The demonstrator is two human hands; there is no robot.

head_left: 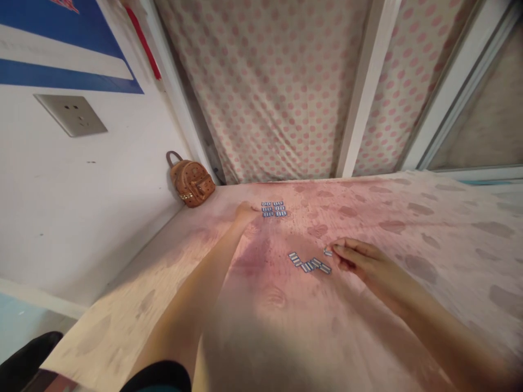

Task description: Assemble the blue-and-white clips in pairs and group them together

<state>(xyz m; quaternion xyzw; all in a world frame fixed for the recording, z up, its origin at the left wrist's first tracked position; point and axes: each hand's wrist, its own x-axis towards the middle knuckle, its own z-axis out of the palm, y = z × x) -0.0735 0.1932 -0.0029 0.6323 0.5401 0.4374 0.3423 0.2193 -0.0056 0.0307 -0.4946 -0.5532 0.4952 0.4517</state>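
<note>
The right hand pinched one small piece, which projected from the grip, on the near right of the ordered block. The left hand stood just left of the block (its finger closure could not be determined). Loose pieces lay zigzag on the block's near side.

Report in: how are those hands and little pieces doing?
Right hand pinching a small piece near the loose zigzag. Left hand close beside the gridded pieces. Nothing seen blocking either hand.
</note>
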